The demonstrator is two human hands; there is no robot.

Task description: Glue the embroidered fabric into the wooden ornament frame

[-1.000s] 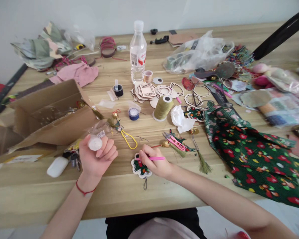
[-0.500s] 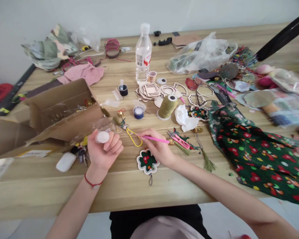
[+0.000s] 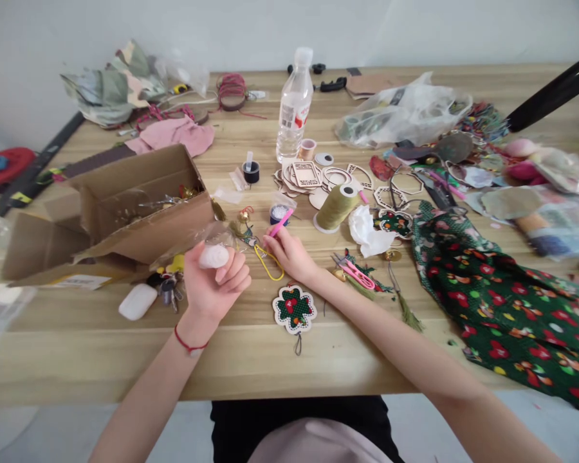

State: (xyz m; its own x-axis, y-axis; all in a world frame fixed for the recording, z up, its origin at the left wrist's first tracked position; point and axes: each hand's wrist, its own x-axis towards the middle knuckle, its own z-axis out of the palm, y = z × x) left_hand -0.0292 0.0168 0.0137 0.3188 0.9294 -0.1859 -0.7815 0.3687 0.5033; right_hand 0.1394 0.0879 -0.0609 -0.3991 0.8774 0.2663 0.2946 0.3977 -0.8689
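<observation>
My left hand [image 3: 215,280] is closed, fingers curled, around a white rounded thing [image 3: 214,256] whose kind I cannot make out. Clear plastic shows just behind it. My right hand [image 3: 289,254] grips a slim pink pen-like tool [image 3: 283,220], its upper end in front of a small blue tub of white bits [image 3: 280,211]. Beside the right fingers lies a yellow cord loop [image 3: 270,266], joined to a patterned charm piece [image 3: 249,238]. Below the right wrist rests a clover-shaped fabric ornament [image 3: 294,310] with a pale stitched rim and a dark cord loop.
An open cardboard box [image 3: 149,225] stands at left, with a white case [image 3: 137,301] and keys [image 3: 170,290] before it. Behind are a bottle [image 3: 293,109], wooden cutouts [image 3: 305,175] and a thread spool [image 3: 336,209]. Pink snips [image 3: 357,273] and patterned green fabric [image 3: 492,289] lie right.
My right hand has turned and moved away from me; the pink tool now points up toward the blue tub instead of lying level by the yellow loop. The whole view has shifted slightly.
</observation>
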